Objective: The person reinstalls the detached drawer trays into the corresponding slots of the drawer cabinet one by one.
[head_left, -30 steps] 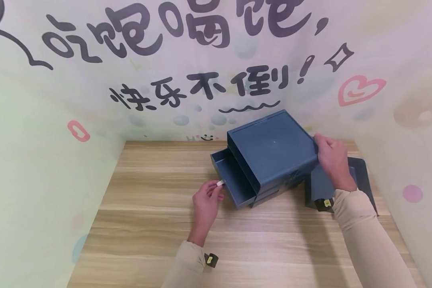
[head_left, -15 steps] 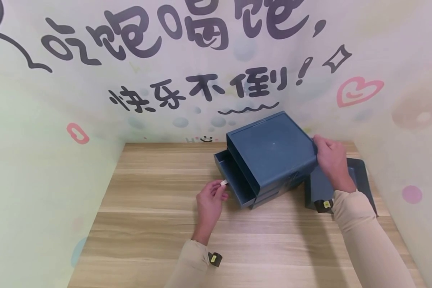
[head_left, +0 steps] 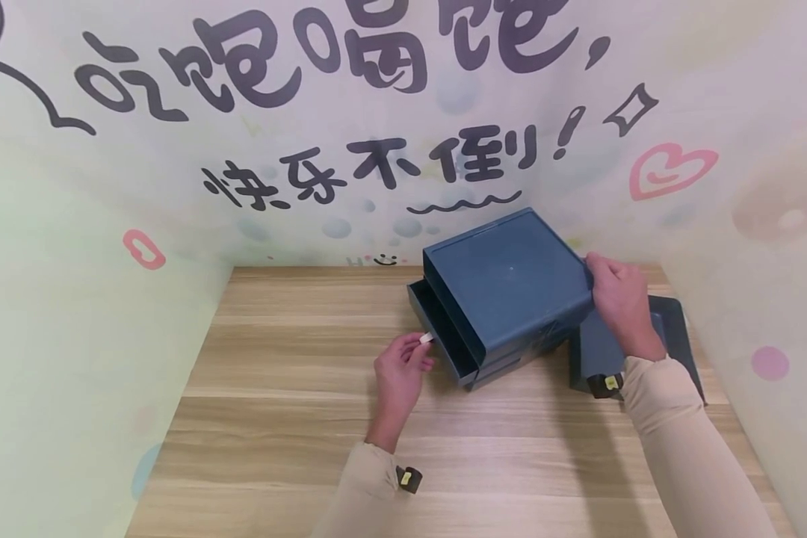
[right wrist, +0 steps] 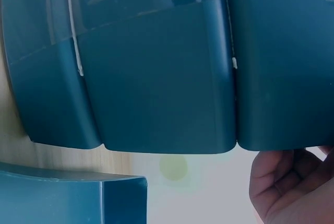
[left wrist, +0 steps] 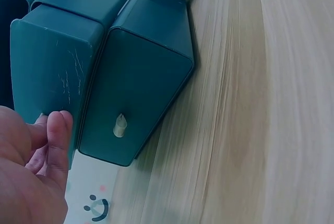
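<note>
ok, l hand pinches wht drawer knob, r hand holds blu cab

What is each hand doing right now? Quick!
Left hand: pinching the white knob on the drawer.
Right hand: gripping the back edge of the cabinet.

Passing room over tabletop left of blue cabinet, blue tray blocking its right, wall close behind
</note>
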`<state>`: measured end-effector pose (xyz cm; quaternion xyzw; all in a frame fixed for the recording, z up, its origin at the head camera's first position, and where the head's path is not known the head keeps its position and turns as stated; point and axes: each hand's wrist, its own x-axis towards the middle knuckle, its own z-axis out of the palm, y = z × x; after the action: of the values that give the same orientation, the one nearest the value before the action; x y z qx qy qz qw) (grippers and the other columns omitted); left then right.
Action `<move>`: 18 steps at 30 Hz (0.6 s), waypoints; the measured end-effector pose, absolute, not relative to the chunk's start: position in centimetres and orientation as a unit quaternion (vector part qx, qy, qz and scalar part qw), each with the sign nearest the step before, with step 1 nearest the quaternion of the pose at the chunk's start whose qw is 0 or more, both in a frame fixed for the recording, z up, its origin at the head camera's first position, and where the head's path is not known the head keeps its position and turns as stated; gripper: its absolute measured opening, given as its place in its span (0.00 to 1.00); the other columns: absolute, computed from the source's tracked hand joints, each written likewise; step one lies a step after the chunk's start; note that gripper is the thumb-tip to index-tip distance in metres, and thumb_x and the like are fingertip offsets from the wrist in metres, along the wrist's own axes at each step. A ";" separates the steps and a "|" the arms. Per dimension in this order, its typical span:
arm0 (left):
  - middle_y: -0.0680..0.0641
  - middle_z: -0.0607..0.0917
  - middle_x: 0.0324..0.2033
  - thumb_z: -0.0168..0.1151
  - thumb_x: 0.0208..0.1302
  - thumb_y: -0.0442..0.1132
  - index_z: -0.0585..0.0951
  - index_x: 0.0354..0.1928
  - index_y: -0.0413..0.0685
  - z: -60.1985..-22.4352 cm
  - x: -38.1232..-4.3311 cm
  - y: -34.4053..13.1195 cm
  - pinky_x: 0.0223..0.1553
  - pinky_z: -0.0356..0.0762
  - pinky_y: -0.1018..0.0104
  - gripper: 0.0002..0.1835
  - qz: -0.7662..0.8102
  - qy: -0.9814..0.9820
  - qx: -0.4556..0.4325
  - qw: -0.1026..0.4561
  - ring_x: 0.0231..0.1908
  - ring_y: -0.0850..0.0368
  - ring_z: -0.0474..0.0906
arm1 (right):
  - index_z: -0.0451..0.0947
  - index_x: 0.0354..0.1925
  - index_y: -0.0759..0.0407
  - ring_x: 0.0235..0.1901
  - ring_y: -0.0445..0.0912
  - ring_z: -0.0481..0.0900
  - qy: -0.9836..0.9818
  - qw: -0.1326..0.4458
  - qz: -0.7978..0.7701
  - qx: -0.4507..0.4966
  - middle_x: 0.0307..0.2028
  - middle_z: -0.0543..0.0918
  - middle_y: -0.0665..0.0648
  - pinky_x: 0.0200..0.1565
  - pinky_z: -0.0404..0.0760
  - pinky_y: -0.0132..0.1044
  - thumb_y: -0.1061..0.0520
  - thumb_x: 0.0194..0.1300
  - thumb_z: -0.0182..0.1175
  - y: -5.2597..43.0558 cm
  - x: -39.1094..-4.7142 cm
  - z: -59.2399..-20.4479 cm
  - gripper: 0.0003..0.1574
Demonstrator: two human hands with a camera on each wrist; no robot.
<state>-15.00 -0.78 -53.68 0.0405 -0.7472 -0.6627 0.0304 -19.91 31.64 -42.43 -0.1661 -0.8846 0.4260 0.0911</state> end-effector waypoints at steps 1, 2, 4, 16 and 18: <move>0.45 0.87 0.38 0.63 0.63 0.39 0.81 0.44 0.51 -53.7 -15.0 -0.7 0.32 0.84 0.69 0.08 -0.661 -0.748 0.040 0.030 0.28 0.57 0.84 | 0.62 0.11 0.53 0.14 0.46 0.59 -0.884 0.090 0.427 -0.166 0.09 0.58 0.43 0.18 0.58 0.43 0.25 0.65 0.41 31.7 -19.9 -42.4 0.41; 0.45 0.87 0.38 0.63 0.63 0.39 0.81 0.44 0.51 -53.7 -15.1 -0.6 0.32 0.84 0.69 0.08 -0.660 -0.749 0.040 0.029 0.28 0.57 0.84 | 0.62 0.11 0.53 0.14 0.46 0.59 -0.884 0.089 0.428 -0.166 0.09 0.58 0.43 0.18 0.58 0.43 0.26 0.65 0.41 31.7 -19.9 -42.4 0.41; 0.45 0.87 0.38 0.63 0.63 0.38 0.81 0.44 0.51 -53.6 -15.2 -0.5 0.32 0.84 0.69 0.08 -0.660 -0.750 0.039 0.028 0.28 0.57 0.84 | 0.62 0.11 0.53 0.13 0.46 0.59 -0.883 0.087 0.430 -0.167 0.09 0.58 0.43 0.18 0.58 0.43 0.25 0.64 0.42 31.7 -19.8 -42.4 0.41; 0.38 0.87 0.38 0.63 0.62 0.34 0.82 0.43 0.45 -53.0 -15.5 0.1 0.30 0.84 0.67 0.08 -0.680 -0.732 0.027 0.029 0.28 0.46 0.84 | 0.64 0.12 0.54 0.14 0.47 0.61 -0.882 0.085 0.432 -0.168 0.08 0.59 0.42 0.18 0.58 0.43 0.22 0.61 0.40 31.7 -19.9 -42.5 0.43; 0.37 0.87 0.38 0.63 0.62 0.33 0.82 0.43 0.44 -53.1 -15.6 0.3 0.30 0.84 0.67 0.08 -0.680 -0.732 0.027 0.029 0.28 0.47 0.84 | 0.64 0.12 0.54 0.14 0.47 0.60 -0.881 0.086 0.433 -0.168 0.08 0.59 0.42 0.18 0.58 0.43 0.22 0.61 0.40 31.7 -19.9 -42.5 0.43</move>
<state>-15.58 0.28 -53.09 0.0268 -0.7318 -0.6804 0.0288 -19.87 31.72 -42.49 -0.1677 -0.8813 0.4334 0.0855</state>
